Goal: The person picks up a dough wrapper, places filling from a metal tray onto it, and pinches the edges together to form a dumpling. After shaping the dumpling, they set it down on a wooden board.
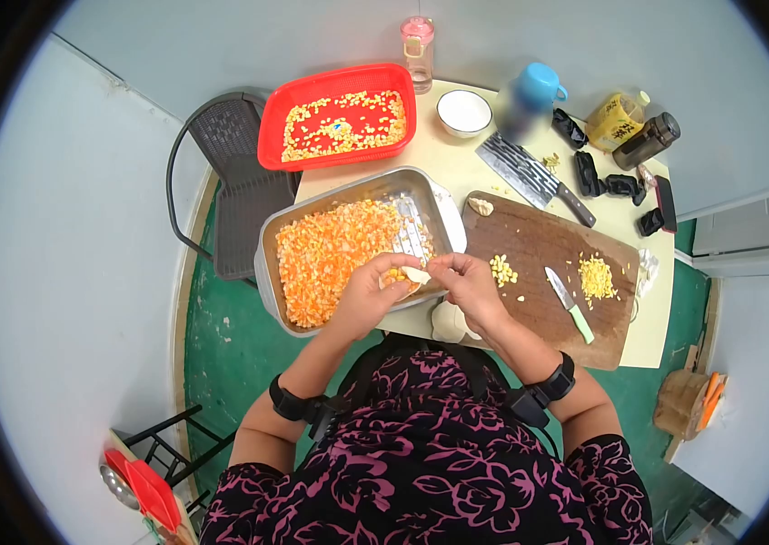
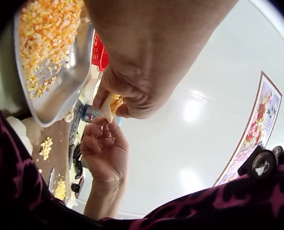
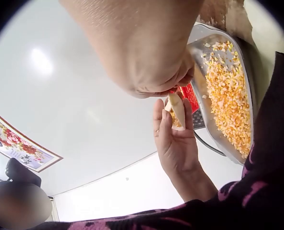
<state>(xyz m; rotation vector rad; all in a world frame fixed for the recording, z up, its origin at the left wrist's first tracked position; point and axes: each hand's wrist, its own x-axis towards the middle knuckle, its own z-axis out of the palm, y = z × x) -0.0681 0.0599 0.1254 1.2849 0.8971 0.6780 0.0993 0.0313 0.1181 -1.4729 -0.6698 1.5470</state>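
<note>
A dumpling wrapper (image 1: 417, 274) folded around orange-yellow filling is held between both hands over the near right edge of the metal pan (image 1: 450, 218). My left hand (image 1: 369, 295) cradles it, thumb and fingers along its sides; the filling shows at the open side of the dumpling (image 2: 115, 103) in the left wrist view. With fingertips and thumb, my right hand (image 1: 472, 289) pinches the wrapper's edge at one end. In the right wrist view, the pale folded dough (image 3: 178, 111) rests on the left fingers. Chopped filling (image 1: 334, 254) covers much of the pan's bottom.
Right of the pan lies a cutting board (image 1: 539, 245) with chopped yellow bits (image 1: 597, 277) and a green-handled knife (image 1: 570, 306). A cleaver (image 1: 539, 182) lies behind it. A red basket (image 1: 337, 118) and white bowl (image 1: 464, 113) stand farther back. White dough rounds (image 1: 451, 322) sit by my right forearm.
</note>
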